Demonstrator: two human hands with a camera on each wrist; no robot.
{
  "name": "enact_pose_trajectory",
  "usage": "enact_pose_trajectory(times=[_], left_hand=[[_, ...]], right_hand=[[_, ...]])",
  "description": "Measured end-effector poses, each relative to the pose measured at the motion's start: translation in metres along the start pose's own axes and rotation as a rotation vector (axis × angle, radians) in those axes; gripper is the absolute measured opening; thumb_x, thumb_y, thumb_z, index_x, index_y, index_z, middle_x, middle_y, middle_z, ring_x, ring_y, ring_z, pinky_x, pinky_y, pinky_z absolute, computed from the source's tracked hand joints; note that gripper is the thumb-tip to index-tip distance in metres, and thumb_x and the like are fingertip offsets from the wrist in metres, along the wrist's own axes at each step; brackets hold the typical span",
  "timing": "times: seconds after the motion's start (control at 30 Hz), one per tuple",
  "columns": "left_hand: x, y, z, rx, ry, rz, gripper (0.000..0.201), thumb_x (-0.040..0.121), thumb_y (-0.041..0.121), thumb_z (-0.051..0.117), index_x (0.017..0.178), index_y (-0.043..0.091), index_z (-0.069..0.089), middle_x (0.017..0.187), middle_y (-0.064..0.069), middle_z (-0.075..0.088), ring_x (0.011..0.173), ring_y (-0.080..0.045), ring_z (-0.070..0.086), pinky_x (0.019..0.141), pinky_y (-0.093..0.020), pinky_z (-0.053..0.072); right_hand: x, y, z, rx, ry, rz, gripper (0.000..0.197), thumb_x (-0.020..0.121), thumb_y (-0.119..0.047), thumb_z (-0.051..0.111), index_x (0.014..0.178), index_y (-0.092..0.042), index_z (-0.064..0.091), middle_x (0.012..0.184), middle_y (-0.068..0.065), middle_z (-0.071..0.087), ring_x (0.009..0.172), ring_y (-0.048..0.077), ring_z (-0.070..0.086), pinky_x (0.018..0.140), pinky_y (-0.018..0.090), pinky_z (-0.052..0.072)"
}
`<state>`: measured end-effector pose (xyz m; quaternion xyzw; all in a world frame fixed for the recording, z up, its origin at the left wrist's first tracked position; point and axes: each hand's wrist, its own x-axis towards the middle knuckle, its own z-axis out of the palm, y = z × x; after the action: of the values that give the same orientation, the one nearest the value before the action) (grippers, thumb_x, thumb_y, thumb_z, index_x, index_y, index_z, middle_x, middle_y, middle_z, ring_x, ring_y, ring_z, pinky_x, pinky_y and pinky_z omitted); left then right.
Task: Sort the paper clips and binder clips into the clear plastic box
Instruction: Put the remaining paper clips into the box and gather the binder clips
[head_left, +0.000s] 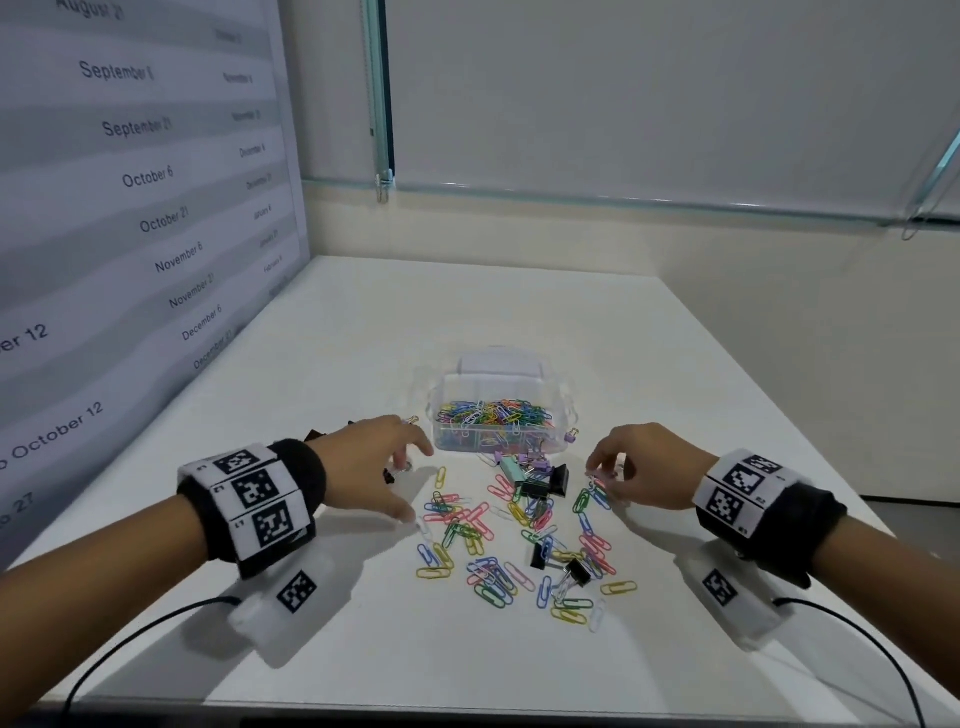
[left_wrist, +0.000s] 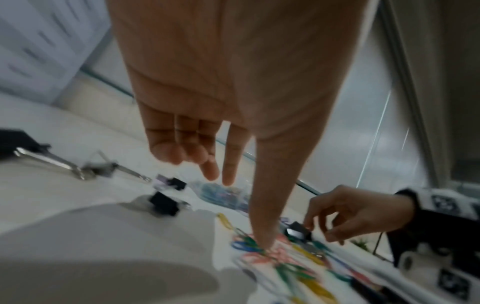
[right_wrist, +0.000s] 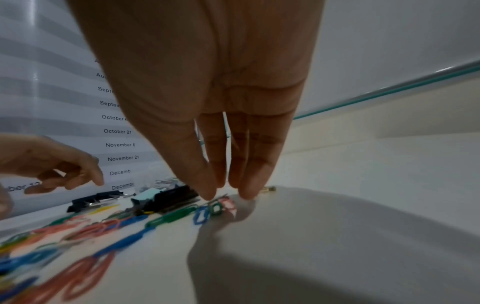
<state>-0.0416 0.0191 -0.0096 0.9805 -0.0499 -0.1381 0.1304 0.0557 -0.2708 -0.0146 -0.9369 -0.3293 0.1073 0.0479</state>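
Many paper clips (head_left: 493, 413) fill clear plastic box (head_left: 563, 410) — left hand (head_left: 384, 467) grip apart, right hand (head_left: 644, 467) unclear

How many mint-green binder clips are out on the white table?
1: the mint-green binder clip lies just before the clear plastic box, beside black binder clips. More may hide in that pile.

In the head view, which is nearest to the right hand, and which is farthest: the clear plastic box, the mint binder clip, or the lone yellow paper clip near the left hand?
From the right hand:
1. Mint binder clip, to its left, in front of the box.
2. Clear plastic box, farther back and left.
3. Lone yellow paper clip, far left, by the left hand.
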Motion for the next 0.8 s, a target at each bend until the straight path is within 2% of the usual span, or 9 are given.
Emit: enact_pose_trajectory(times=[0.07, 0.13, 0.27, 0.33, 0.4, 0.5, 0.57, 0.7, 0.8], left_hand=[[-0.003, 0.012, 0.004, -0.027, -0.087, 0.032, 0.095, 0.063, 0.043, 0.08, 0.139, 0.032, 0.025, 0.116, 0.005, 0.044, 0.087, -0.008, 0.045, 0.078, -0.019, 0.039], [-0.003, 0.019, 0.011, -0.005, -0.158, 0.043, 0.114, 0.059, 0.043, 0.083, 0.146, 0.03, 0.009, 0.129, 0.001, 0.036, 0.103, -0.012, 0.045, 0.092, -0.024, 0.04], [0.006, 0.026, 0.025, 0.066, -0.183, 0.01, 0.109, 0.061, 0.048, 0.08, 0.145, 0.023, 0.015, 0.132, -0.001, 0.029, 0.126, -0.02, 0.036, 0.105, -0.033, 0.037], [0.016, 0.029, 0.031, 0.029, -0.114, 0.031, 0.073, 0.06, 0.048, 0.08, 0.121, 0.032, 0.043, 0.11, 0.01, 0.043, 0.11, -0.016, 0.051, 0.083, -0.027, 0.048], [0.024, 0.031, 0.037, 0.065, 0.0, 0.07, 0.04, 0.058, 0.048, 0.079, 0.077, 0.046, 0.043, 0.076, 0.021, 0.041, 0.072, 0.001, 0.053, 0.055, -0.011, 0.036], [0.028, 0.037, 0.043, 0.083, 0.025, 0.096, 0.038, 0.061, 0.044, 0.075, 0.061, 0.047, 0.038, 0.066, 0.021, 0.038, 0.056, 0.004, 0.043, 0.049, -0.007, 0.027], [0.024, 0.045, 0.041, 0.053, 0.039, 0.102, 0.032, 0.067, 0.039, 0.074, 0.065, 0.046, 0.043, 0.068, 0.019, 0.038, 0.06, -0.001, 0.045, 0.051, -0.009, 0.028], [0.017, 0.054, 0.035, -0.073, -0.051, 0.123, 0.032, 0.079, 0.026, 0.069, 0.11, 0.023, 0.06, 0.093, 0.004, 0.047, 0.08, -0.011, 0.045, 0.073, -0.02, 0.035], [0.017, 0.057, 0.034, -0.074, -0.038, 0.148, 0.027, 0.085, 0.019, 0.063, 0.112, 0.017, 0.061, 0.11, -0.004, 0.059, 0.084, -0.014, 0.047, 0.074, -0.019, 0.035]], right_hand=[[-0.001, -0.004, 0.004, -0.005, -0.017, -0.012, 0.028, 0.089, -0.022, 0.056, 0.117, -0.02, 0.061, 0.096, -0.005, 0.054, 0.072, 0.001, 0.044, 0.071, 0.014, 0.03], [-0.003, -0.006, 0.008, -0.001, -0.037, -0.008, 0.032, 0.085, -0.017, 0.058, 0.117, -0.02, 0.06, 0.103, 0.0, 0.055, 0.082, 0.006, 0.044, 0.074, 0.015, 0.03], [-0.009, -0.01, 0.011, 0.074, -0.058, -0.034, 0.023, 0.084, -0.016, 0.06, 0.105, -0.022, 0.066, 0.096, -0.006, 0.052, 0.081, 0.009, 0.052, 0.075, 0.018, 0.037], [-0.013, -0.013, 0.011, 0.137, -0.085, -0.056, 0.02, 0.083, -0.016, 0.062, 0.101, -0.024, 0.068, 0.092, -0.01, 0.054, 0.082, 0.01, 0.057, 0.079, 0.02, 0.046], [-0.017, -0.017, 0.009, 0.19, -0.093, -0.059, 0.022, 0.08, -0.022, 0.068, 0.103, -0.023, 0.067, 0.095, -0.011, 0.058, 0.082, 0.01, 0.06, 0.08, 0.022, 0.048], [-0.02, -0.02, 0.008, 0.183, -0.116, -0.024, 0.049, 0.068, -0.038, 0.079, 0.112, -0.026, 0.06, 0.106, -0.007, 0.055, 0.083, 0.01, 0.055, 0.08, 0.025, 0.048], [-0.021, -0.023, 0.01, 0.12, -0.159, -0.028, 0.062, 0.062, -0.043, 0.081, 0.116, -0.029, 0.055, 0.106, -0.008, 0.048, 0.085, 0.008, 0.048, 0.079, 0.023, 0.042], [-0.019, -0.033, 0.013, 0.16, -0.209, -0.076, 0.055, 0.063, -0.037, 0.082, 0.111, -0.032, 0.058, 0.098, -0.013, 0.044, 0.09, 0.009, 0.048, 0.082, 0.024, 0.044], [-0.016, -0.037, 0.011, 0.209, -0.235, -0.106, 0.045, 0.065, -0.035, 0.082, 0.106, -0.03, 0.064, 0.096, -0.014, 0.047, 0.096, 0.014, 0.053, 0.089, 0.03, 0.048]])
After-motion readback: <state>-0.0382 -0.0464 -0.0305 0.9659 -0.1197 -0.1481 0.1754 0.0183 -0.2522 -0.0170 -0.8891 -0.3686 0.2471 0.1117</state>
